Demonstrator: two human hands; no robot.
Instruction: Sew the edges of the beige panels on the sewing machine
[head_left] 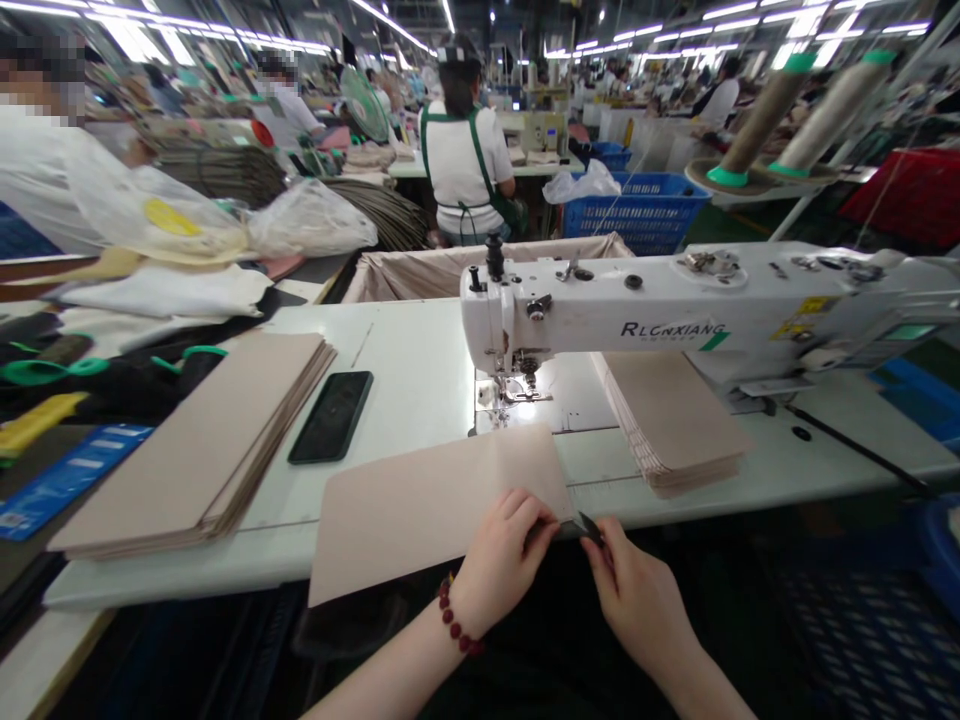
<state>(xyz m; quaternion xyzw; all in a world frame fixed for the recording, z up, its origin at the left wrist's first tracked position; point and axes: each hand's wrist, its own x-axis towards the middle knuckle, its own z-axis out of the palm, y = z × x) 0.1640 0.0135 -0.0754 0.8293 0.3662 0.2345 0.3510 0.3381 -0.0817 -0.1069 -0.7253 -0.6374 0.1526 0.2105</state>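
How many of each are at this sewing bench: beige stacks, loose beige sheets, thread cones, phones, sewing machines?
Beige stacks: 2
Loose beige sheet: 1
Thread cones: 2
Phone: 1
Sewing machine: 1
Total: 7

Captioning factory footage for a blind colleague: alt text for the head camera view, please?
A left hand with a red bead bracelet and a right hand work at the edge of a beige sheet, a small dark blade-like object between them. Beyond are a white RLCNXIANG sewing machine, stacked beige sheets and a smartphone on the white table.
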